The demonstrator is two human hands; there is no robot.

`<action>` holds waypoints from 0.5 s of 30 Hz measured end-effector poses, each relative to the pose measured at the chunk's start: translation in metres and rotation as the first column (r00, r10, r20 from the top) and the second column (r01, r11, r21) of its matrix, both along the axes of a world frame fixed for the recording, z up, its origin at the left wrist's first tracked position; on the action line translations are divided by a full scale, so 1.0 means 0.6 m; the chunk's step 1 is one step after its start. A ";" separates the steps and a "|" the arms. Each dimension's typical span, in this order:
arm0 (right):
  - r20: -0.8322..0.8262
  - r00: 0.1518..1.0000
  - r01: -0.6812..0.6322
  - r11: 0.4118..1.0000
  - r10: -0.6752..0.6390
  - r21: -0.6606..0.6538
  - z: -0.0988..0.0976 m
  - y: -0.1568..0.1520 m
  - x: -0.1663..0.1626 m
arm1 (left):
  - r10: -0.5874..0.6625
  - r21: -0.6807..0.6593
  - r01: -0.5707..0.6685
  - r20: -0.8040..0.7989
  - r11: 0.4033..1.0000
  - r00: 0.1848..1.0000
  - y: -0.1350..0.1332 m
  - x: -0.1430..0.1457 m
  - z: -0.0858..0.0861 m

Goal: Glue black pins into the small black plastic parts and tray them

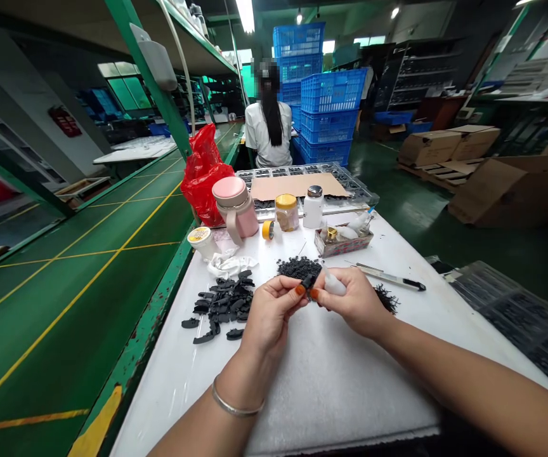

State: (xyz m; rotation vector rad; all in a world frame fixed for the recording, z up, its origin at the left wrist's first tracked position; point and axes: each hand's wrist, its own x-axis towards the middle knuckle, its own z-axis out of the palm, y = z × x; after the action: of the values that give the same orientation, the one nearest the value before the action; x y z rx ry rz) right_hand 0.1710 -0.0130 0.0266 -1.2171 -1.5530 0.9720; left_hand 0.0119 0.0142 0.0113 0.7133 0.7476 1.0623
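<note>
My left hand [270, 312] and my right hand [356, 303] meet above the white table [331, 381]. Together their fingertips pinch a small black plastic part [307, 282]. My right hand also holds a small white squeeze bottle [333, 285] in its palm, nozzle pointing up left. A heap of curved black plastic pieces [224, 303] lies just left of my left hand. A pile of tiny black parts [299, 267] sits just beyond my fingers, and more black bits [388, 298] show behind my right hand.
Further back stand a pink mug [236, 206], a yellow-lidded jar [287, 211], a white bottle [313, 207], a tape roll [267, 230], a small tray [343, 241], a red bag [202, 171]. A pen-like tool [391, 277] lies right. A person [269, 120] sits beyond; blue crates [331, 108] behind.
</note>
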 end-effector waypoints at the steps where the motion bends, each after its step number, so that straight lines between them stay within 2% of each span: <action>1: -0.025 1.000 0.004 1.000 -0.005 -0.029 0.001 0.000 0.000 | 0.064 -0.021 -0.063 0.034 0.998 0.997 0.003 -0.001 0.000; 4: -0.152 0.988 -0.007 0.992 -0.013 -0.128 0.004 0.001 0.004 | 0.243 -0.083 -0.234 0.122 0.969 0.962 0.012 -0.009 0.003; 6: -0.165 0.986 -0.066 0.975 0.031 -0.212 0.006 0.004 0.008 | 0.282 -0.102 -0.269 0.159 0.958 0.946 0.016 -0.015 0.008; 7: -0.124 0.987 -0.127 0.958 0.097 -0.258 0.006 0.006 0.010 | 0.289 -0.101 -0.275 0.172 0.956 0.942 0.017 -0.018 0.011; 9: 0.067 0.957 -0.249 0.915 0.284 -0.318 0.003 0.009 0.012 | 0.316 -0.092 -0.304 0.183 0.948 0.931 0.020 -0.025 0.018; 11: 0.362 0.847 -0.296 0.911 0.390 -0.289 -0.004 0.010 0.012 | 0.367 -0.087 -0.357 0.189 0.930 0.911 0.024 -0.033 0.024; 13: 0.619 0.703 -0.283 0.936 0.350 -0.208 -0.012 0.010 0.011 | 0.423 -0.088 -0.414 0.195 0.906 0.885 0.029 -0.042 0.031; 15: 0.746 0.591 -0.268 0.947 0.306 -0.177 -0.017 0.009 0.012 | 0.459 -0.082 -0.452 0.202 0.888 0.865 0.033 -0.049 0.035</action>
State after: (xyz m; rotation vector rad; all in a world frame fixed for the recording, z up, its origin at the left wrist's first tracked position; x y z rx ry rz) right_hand 0.1784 -0.0078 0.0165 -1.5553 -2.4854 0.6947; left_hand -0.0176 0.0340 0.0326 0.3855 0.7598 1.5301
